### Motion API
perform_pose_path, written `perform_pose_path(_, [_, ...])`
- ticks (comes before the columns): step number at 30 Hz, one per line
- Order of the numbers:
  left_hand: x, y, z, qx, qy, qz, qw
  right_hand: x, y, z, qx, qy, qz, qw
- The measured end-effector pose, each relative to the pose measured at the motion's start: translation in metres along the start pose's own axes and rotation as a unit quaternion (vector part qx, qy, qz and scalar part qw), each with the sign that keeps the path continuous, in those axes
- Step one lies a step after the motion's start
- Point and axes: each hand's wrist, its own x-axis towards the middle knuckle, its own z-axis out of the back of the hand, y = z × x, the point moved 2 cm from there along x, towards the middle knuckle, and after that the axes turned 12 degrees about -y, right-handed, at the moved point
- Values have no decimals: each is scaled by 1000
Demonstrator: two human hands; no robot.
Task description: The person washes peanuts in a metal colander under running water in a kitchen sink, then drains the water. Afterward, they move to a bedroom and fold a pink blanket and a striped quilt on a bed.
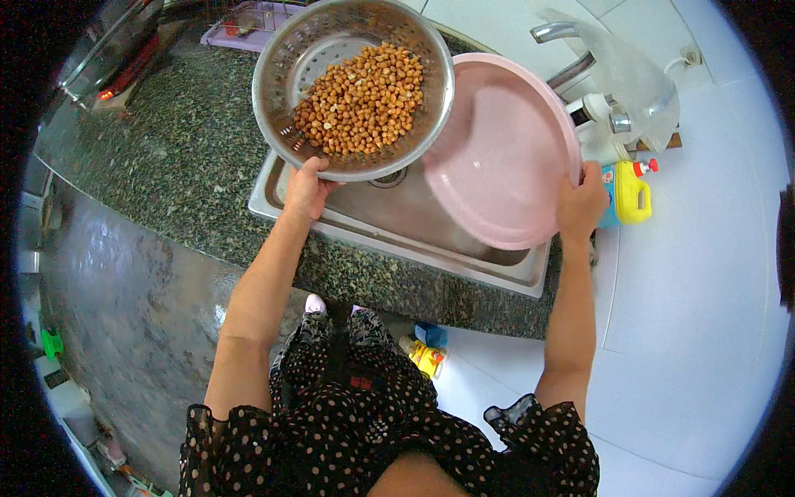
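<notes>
My left hand [308, 190] grips the near rim of a metal colander [277, 99], thumb over the edge. Reddish-brown peanuts [364, 99] lie in the colander, heaped toward its right side. On the right, my right hand [582, 203] is closed on the rim of a pink plastic basin [505, 141]. The basin is tilted over the sink and its inside shows only pink plastic. Both vessels are held above the steel sink [389, 215], and the colander's right rim overlaps the basin's left side.
A chrome faucet [571, 70] with clear plastic over it rises behind the basin. Right of the sink stands a yellow and blue detergent bottle [625, 195] with a red cap. Speckled granite counter [178, 157] extends left. A purple tray [248, 29] sits at the back.
</notes>
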Motion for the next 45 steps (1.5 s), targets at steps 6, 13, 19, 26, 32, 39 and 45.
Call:
perform_pose_path(6, [-2, 0, 3, -18, -17, 21, 999, -60, -23, -74, 190, 18, -244, 951])
perform_pose_path(13, [-2, 3, -3, 2, -1, 26, 1000, -143, -22, -147, 296, 209, -579, 730])
perform_pose_path(19, [-6, -4, 7, 26, -16, 2, 1000, -175, -11, -60, 164, 175, -90, 967])
perform_pose_path(26, [-16, -57, -38, 87, -11, -28, 996, -197, 7, -26, 86, 211, 61, 972])
perform_pose_path(32, [-60, -124, -90, 147, -6, -67, 987, -200, 1, -31, 84, 185, 83, 976])
perform_pose_path(39, [-60, -136, -93, 130, 4, -62, 990, -201, 3, -26, 83, 202, 89, 972])
perform_pose_path(45, [-71, -147, -87, 138, -29, -60, 988, -204, 2, -25, 94, 192, 100, 972])
